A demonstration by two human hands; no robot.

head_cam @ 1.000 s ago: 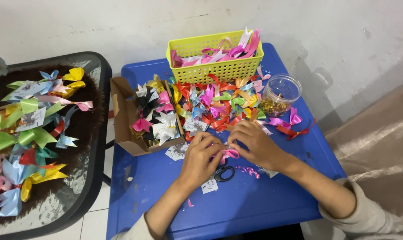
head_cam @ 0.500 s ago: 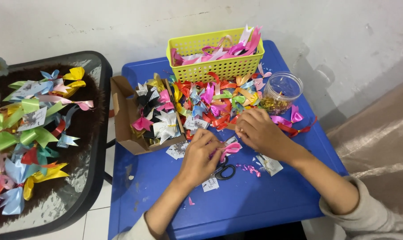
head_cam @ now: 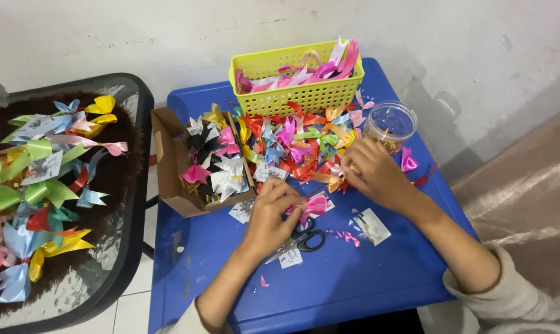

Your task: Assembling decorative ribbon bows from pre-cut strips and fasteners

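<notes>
Ribbon work filled the blue worktop (head_cam: 329,291): the left hand (head_cam: 271,216) pinched a pink ribbon bow (head_cam: 314,205) at its near end, the bow's long axis running roughly left to right and jutting toward the right hand (head_cam: 376,173). That hand lay well apart from the bow, up at the edge of the heap of coloured ribbon bows (head_cam: 292,145), just beside the clear plastic jar (head_cam: 389,124); its fingers were curled, seemingly around a small gold bit, though the view was too poor to be sure. Black-handled scissors (head_cam: 308,238) lay on the worktop just under the bow, nearer the left hand. A cardboard box (head_cam: 169,167) of bows stood to the left, a yellow basket (head_cam: 295,86) of ribbon strips behind the heap. Half a second earlier the right hand had been lower and closer to the bow; it had since moved up toward the jar, while the left hand had hardly shifted.
</notes>
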